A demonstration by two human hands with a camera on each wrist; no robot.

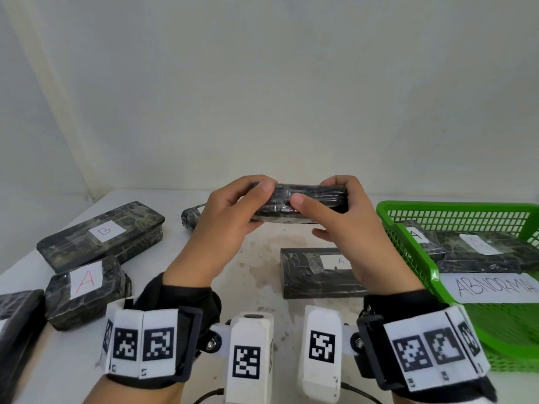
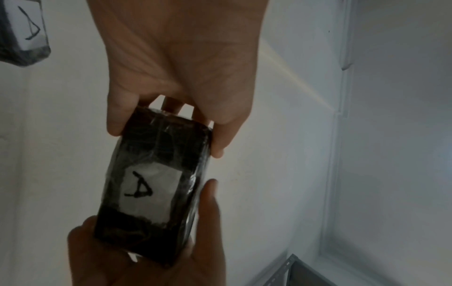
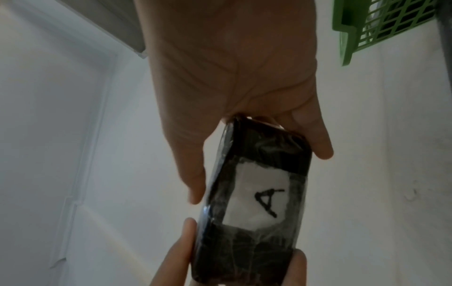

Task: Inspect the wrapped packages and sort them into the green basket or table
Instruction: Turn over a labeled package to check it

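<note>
above the middle of the table, both hands hold one wrapped package off the surface, its long axis running left to right between them, level, a narrow edge toward the head camera. the left hand curls round the left end, thumb on the near edge; the right hand curls round the right end likewise. the wrist views show its white label, marked a, on the face turned down toward the wrists. the green basket, tagged abnormal and already holding packages, lies to the right, nearer the right hand, so a basket drop would likely go rightward; other labelled packages lie on the table to the left.
</note>
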